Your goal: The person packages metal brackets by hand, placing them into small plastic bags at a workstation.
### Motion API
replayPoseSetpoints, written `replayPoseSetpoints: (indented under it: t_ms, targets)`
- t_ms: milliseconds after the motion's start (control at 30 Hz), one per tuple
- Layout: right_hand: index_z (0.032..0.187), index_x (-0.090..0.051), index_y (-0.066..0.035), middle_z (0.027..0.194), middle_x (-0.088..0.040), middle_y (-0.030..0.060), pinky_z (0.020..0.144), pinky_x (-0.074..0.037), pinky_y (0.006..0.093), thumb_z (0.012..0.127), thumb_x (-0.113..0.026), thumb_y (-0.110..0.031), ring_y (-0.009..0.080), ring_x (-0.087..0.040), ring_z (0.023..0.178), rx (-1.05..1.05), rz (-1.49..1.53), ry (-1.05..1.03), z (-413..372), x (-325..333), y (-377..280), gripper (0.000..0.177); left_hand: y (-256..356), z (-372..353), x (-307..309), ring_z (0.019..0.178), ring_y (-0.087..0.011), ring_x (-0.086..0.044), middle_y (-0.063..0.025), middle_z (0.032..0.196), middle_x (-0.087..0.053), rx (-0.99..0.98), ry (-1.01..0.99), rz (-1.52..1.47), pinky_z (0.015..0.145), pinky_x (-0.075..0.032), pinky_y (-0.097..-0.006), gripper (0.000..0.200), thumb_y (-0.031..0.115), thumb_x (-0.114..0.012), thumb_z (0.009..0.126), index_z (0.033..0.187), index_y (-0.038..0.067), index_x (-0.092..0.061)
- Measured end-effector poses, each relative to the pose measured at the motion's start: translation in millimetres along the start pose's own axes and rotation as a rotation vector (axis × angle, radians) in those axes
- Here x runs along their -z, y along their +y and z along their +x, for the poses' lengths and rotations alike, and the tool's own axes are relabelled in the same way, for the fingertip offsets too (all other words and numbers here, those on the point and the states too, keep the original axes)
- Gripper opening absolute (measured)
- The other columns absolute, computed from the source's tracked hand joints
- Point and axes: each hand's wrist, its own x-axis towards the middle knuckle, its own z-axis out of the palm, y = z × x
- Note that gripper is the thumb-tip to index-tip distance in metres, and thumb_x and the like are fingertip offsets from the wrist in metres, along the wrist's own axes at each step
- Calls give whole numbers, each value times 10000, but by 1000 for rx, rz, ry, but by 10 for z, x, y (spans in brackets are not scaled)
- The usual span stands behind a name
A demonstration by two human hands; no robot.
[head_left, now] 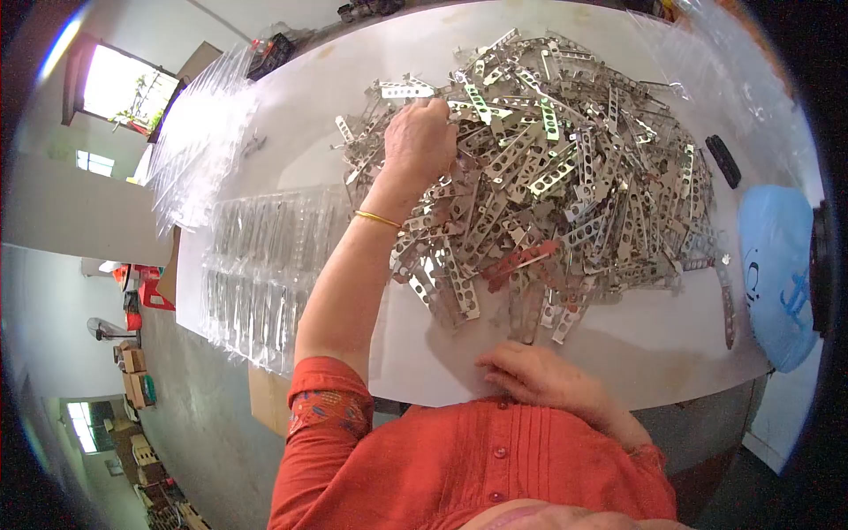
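Note:
A large heap of flat silver metal strips with round holes (609,185) covers the middle and right of the table. My left hand (420,137), with a gold bangle on its wrist, reaches over the heap's left side. Its fingers are closed at the end of a bright perforated metal strip (406,91); the exact grip is partly hidden. At the table's near edge, my right hand (539,375) is slightly blurred, its fingers loosely stretched and nothing visible in them. It lies just below several strips at the front of the heap, near a reddish strip (521,261).
Clear plastic trays (274,274) with slots holding strips lie left of the heap. Stacked clear plastic (203,141) stands behind them. A black object (723,162), a long narrow tool (728,305) and a blue covered item (777,274) are on the right.

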Motion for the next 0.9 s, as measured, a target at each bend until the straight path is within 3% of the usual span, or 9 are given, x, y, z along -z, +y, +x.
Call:
replayPoseSetpoints:
  t_ms: [167, 433, 700, 900]
  targets:
    - [1176, -587, -13, 1085, -616, 208, 875, -511, 471, 987, -540, -220, 402, -612, 1019, 18, 21, 24, 10, 1, 11, 284, -6, 50, -96, 906, -415, -656, -203, 914, -681, 58, -74, 93, 809, -507, -494, 202, 176, -621, 839, 937, 2, -595]
    - [1166, -591, -8, 1076, -621, 205, 884, -506, 463, 986, -543, -223, 395, -611, 1029, 18, 16, 30, 38, 26, -59, 284, -26, 45, -153, 886, -385, -667, -188, 915, -675, -79, 8, 152, 812, -518, -478, 112, 109, -562, 866, 912, 14, -600]
    - [1164, -602, -3, 1105, -629, 206, 903, -503, 463, 976, -550, -215, 389, -609, 1050, 8, -18, 36, 30, -2, -66, 288, -22, 46, -116, 839, -391, -681, -208, 873, -685, -77, -33, 213, 817, -526, -474, 129, 107, -545, 875, 882, -4, -610]
    - [1153, -607, -8, 1097, -628, 200, 906, -502, 460, 977, -550, -221, 388, -609, 1048, 41, -64, 70, 26, -73, -2, 282, 33, -117, 118, 792, -395, -671, -204, 847, -679, -102, 114, 164, 763, -526, -484, 128, 140, -567, 875, 866, 16, -597]
